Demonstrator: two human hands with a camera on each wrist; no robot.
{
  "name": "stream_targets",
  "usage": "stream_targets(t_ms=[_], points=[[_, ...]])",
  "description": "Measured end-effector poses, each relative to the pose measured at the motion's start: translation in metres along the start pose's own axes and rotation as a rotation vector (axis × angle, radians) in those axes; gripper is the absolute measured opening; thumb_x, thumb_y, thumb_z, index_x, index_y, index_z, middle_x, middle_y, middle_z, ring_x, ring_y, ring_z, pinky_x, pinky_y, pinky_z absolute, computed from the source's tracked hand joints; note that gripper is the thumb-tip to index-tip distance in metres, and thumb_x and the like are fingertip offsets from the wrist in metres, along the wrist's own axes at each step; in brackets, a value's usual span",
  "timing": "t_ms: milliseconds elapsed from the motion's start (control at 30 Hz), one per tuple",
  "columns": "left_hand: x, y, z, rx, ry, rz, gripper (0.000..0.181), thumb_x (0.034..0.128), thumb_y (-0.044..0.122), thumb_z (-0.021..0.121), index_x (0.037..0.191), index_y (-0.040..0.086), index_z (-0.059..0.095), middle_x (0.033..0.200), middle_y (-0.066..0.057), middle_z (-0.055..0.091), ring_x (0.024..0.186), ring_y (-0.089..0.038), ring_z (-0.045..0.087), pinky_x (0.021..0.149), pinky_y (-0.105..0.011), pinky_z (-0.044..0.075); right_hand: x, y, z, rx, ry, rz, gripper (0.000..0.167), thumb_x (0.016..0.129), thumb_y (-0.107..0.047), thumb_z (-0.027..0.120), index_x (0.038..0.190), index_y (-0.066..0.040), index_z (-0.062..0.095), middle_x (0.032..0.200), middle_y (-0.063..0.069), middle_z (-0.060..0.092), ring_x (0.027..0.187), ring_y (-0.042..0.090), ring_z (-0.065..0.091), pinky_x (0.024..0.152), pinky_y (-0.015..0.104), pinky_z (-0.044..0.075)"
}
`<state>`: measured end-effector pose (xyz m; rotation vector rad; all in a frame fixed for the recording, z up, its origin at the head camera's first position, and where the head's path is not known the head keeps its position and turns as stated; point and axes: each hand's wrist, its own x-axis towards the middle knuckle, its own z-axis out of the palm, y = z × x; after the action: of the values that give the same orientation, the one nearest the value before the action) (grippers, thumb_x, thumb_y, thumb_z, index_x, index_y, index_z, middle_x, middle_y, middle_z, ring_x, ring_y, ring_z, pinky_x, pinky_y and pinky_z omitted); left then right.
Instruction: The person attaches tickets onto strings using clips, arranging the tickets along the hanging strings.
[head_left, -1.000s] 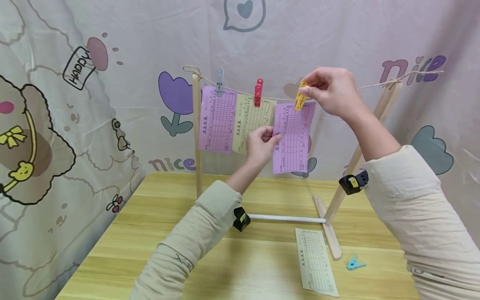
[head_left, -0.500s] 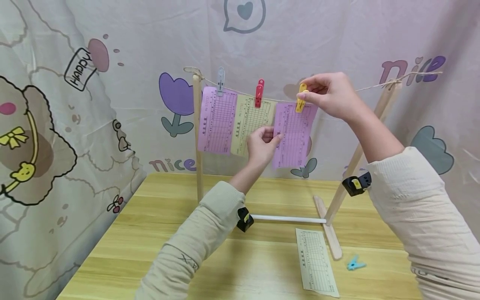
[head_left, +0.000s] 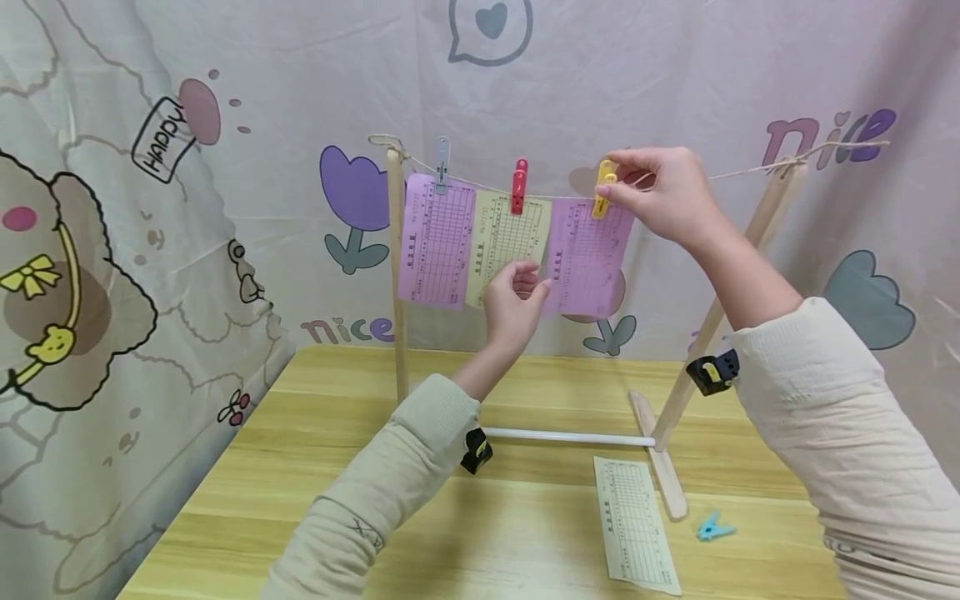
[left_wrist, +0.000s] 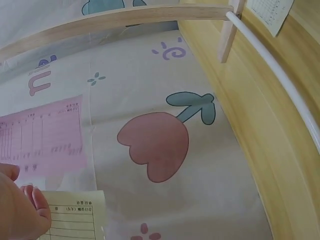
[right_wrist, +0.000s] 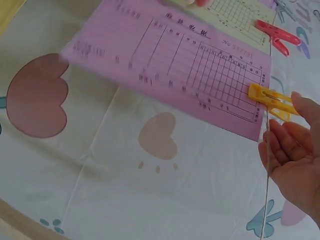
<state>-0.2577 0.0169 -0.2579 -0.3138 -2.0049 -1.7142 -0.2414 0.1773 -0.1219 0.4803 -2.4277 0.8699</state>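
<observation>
A purple printed slip (head_left: 588, 267) hangs from a string, with a yellow clothespin (head_left: 603, 196) at its top edge. My right hand (head_left: 667, 196) has thumb and fingers around the clothespin's handles; in the right wrist view the thumb (right_wrist: 302, 107) touches one handle. My left hand (head_left: 516, 307) sits before the lower part of a yellow slip (head_left: 502, 242), close to the purple slip's left edge, fingers loosely bent and holding nothing. Farther left, another purple slip (head_left: 435, 250) hangs under a clear grey clothespin (head_left: 442, 167). A red clothespin (head_left: 519, 187) grips the yellow slip.
The string (head_left: 738, 173) runs between two wooden posts, the right post (head_left: 697, 342) slanting. A white rod (head_left: 570, 436) joins the stand low down. On the wooden table (head_left: 300, 467) lie a pale slip (head_left: 636, 525) and a blue clothespin (head_left: 715, 527). A patterned curtain (head_left: 600, 75) hangs behind.
The purple slip's lower edge has swung back and up toward the curtain. My left hand has let go of its edge and shifted slightly left. The right hand stays at the yellow clothespin.
</observation>
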Motion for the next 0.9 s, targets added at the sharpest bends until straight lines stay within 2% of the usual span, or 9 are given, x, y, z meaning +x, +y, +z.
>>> stream_targets(t_ms=[100, 167, 300, 400, 500, 600, 800, 900], points=[[-0.002, -0.001, 0.0, -0.008, 0.002, 0.014, 0.024, 0.0807, 0.002, 0.068, 0.103, -0.004, 0.062, 0.094, -0.018, 0.065, 0.085, -0.026, 0.062, 0.074, -0.022, 0.053, -0.003, 0.001, -0.001, -0.043, 0.023, -0.023, 0.044, 0.087, -0.017, 0.064, 0.126, 0.0, 0.055, 0.113, 0.025, 0.06, 0.1, 0.031, 0.058, 0.09, 0.038, 0.049], [-0.004, -0.003, -0.001, -0.007, 0.003, 0.021, 0.024, 0.0806, 0.002, 0.068, 0.103, -0.004, 0.062, 0.094, -0.018, 0.065, 0.084, -0.026, 0.062, 0.074, -0.022, 0.053, -0.007, 0.002, -0.002, -0.045, 0.058, -0.041, 0.044, 0.087, -0.016, 0.064, 0.127, 0.0, 0.054, 0.116, 0.025, 0.059, 0.104, 0.037, 0.055, 0.094, 0.047, 0.045], [-0.007, -0.007, -0.001, 0.009, 0.001, 0.042, 0.022, 0.0806, 0.002, 0.068, 0.1, -0.004, 0.063, 0.092, -0.018, 0.066, 0.082, -0.026, 0.063, 0.072, -0.022, 0.053, -0.013, 0.004, -0.002, -0.037, 0.193, -0.125, 0.04, 0.085, -0.012, 0.066, 0.122, 0.0, 0.058, 0.113, 0.022, 0.062, 0.103, 0.032, 0.056, 0.093, 0.025, 0.046], [-0.01, -0.01, -0.002, 0.019, -0.012, 0.055, 0.021, 0.0806, 0.002, 0.068, 0.099, -0.005, 0.062, 0.092, -0.018, 0.066, 0.082, -0.027, 0.062, 0.072, -0.023, 0.053, -0.02, 0.005, -0.001, -0.019, 0.296, -0.17, 0.035, 0.084, -0.01, 0.066, 0.117, -0.001, 0.062, 0.11, 0.018, 0.065, 0.101, 0.019, 0.057, 0.085, 0.009, 0.04], [-0.014, -0.014, -0.003, 0.017, -0.028, 0.059, 0.021, 0.0806, 0.002, 0.068, 0.099, -0.005, 0.062, 0.092, -0.019, 0.066, 0.081, -0.028, 0.062, 0.071, -0.023, 0.053, -0.028, 0.007, -0.001, 0.0, 0.35, -0.185, 0.03, 0.085, -0.011, 0.066, 0.113, -0.001, 0.065, 0.109, 0.016, 0.066, 0.098, 0.004, 0.054, 0.083, 0.008, 0.039], [-0.017, -0.019, -0.003, 0.012, -0.04, 0.054, 0.021, 0.0803, 0.002, 0.068, 0.099, -0.006, 0.062, 0.091, -0.02, 0.065, 0.08, -0.028, 0.062, 0.071, -0.024, 0.053, -0.037, 0.01, 0.0, -0.018, 0.349, -0.18, 0.029, 0.086, -0.013, 0.065, 0.112, -0.002, 0.066, 0.109, 0.014, 0.067, 0.097, -0.003, 0.051, 0.083, 0.007, 0.038], [-0.024, -0.027, -0.002, 0.024, -0.054, 0.03, 0.02, 0.0804, 0.003, 0.068, 0.098, -0.005, 0.062, 0.091, -0.018, 0.066, 0.08, -0.027, 0.062, 0.071, -0.026, 0.054, -0.056, 0.021, 0.003, -0.027, 0.309, -0.17, 0.029, 0.086, -0.012, 0.065, 0.113, -0.001, 0.065, 0.11, 0.017, 0.066, 0.101, 0.02, 0.055, 0.082, 0.006, 0.036], [-0.028, -0.031, -0.002, 0.024, -0.063, 0.013, 0.02, 0.0808, 0.003, 0.068, 0.098, -0.005, 0.062, 0.091, -0.018, 0.066, 0.08, -0.027, 0.062, 0.071, -0.027, 0.054, -0.066, 0.028, 0.007, -0.02, 0.297, -0.172, 0.028, 0.085, -0.01, 0.066, 0.111, 0.0, 0.065, 0.108, 0.018, 0.066, 0.098, 0.018, 0.054, 0.081, 0.006, 0.036]])
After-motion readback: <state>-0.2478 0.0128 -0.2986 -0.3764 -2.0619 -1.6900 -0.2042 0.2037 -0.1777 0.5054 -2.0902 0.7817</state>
